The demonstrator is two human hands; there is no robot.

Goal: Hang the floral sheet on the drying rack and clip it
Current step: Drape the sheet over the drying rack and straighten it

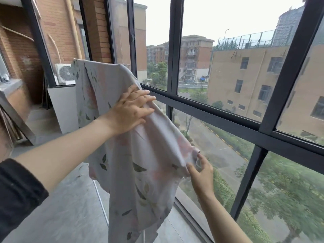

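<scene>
Head view: your left hand (130, 111) presses spread fingers on the pale grey floral fabric sheet (140, 174). Your right hand (201, 176) pinches the sheet's lower edge (grip partly blurred).

There is a single view, from a wide-angle camera on the person's head, looking forward and slightly down along both outstretched forearms. The left hand (129, 111) sits near mid-frame and the right hand (201, 176) lower and to the right, both close to the lens. The view meets the dark-framed window (172, 50) at an angle (its uprights fan outward toward the top), with the floral sheet (140, 163) close in front, filling the centre down to the bottom edge.
</scene>
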